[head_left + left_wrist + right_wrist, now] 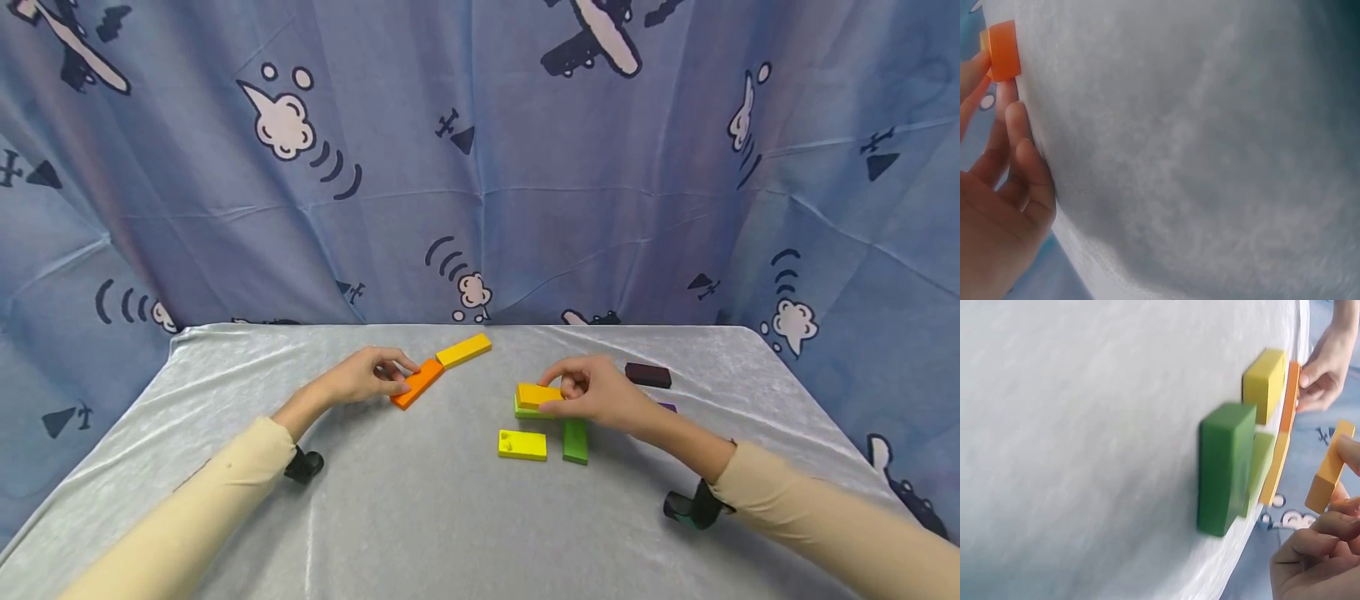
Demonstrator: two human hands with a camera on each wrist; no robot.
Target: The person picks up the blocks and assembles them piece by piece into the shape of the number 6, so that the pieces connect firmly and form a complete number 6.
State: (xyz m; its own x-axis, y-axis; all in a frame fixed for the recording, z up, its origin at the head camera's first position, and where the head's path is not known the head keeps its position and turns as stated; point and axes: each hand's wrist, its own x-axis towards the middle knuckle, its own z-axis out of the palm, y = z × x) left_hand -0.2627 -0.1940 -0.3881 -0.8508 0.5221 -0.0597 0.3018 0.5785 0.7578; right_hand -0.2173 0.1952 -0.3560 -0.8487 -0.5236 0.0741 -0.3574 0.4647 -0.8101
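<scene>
Blue curtain [480,208] printed with planes and clouds fills the upper half of the head frame, above a counter [405,508] spread with pale grey cloth. Left of centre, my left grip [367,375] pinches the orange block [417,384], which lies on the cloth with its far end meeting the golden block [463,352]. Right of centre, my right grip [596,392] holds the amber block [537,395] between thumb and fingers, over the light-green block [525,413]. Just below sit the yellow block [522,446] and the green block [575,442]; farther right lie the dark block [648,375] and, mostly behind my wrist, the purple block [667,407].

Handling this well, I judge, calls for a light pinch near the end of the amber block, keeping it level and well over the neighbours' edges. My left fingers should press softly — a sideways nudge could break the joint with the golden block.

From the head, amber seems almost to rest on light green; the right wrist view settles it — the piece is in the air at the right edge, clearly apart from the blocks below. The left wrist view shows the orange block's end face at upper left, but none of the green pieces.
</scene>
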